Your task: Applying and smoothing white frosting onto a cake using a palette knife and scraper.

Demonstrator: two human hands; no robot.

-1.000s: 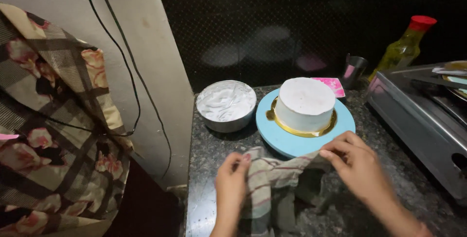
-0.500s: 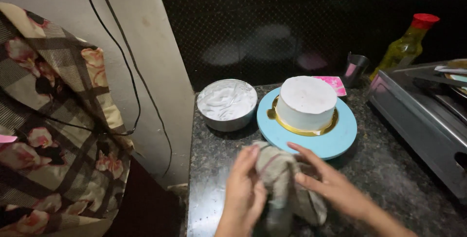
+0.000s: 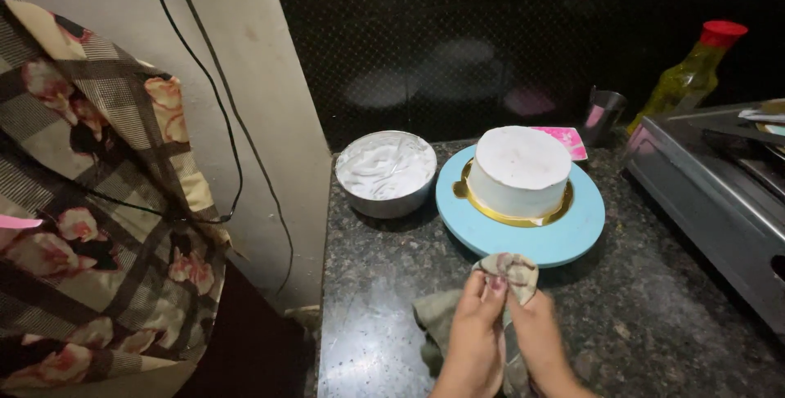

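Both hands, left hand [image 3: 476,328] and right hand [image 3: 536,328], clenched on bunched greyish checked cloth [image 3: 509,271] just before round blue cake turntable [image 3: 572,230], gathering a wiping pad.

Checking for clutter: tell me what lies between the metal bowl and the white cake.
Head view: between the metal bowl and white cake only the blue turntable's rim and dark counter show.

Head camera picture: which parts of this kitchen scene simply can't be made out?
- Cloth: its lower part is hidden behind the left hand and right hand.
- Both wrists: cut off by the bottom edge.
- Stove: its far side runs off the right edge.
- Cup behind the cake: its contents are lost in the dark.
- Bottle: its base is hidden behind the stove.
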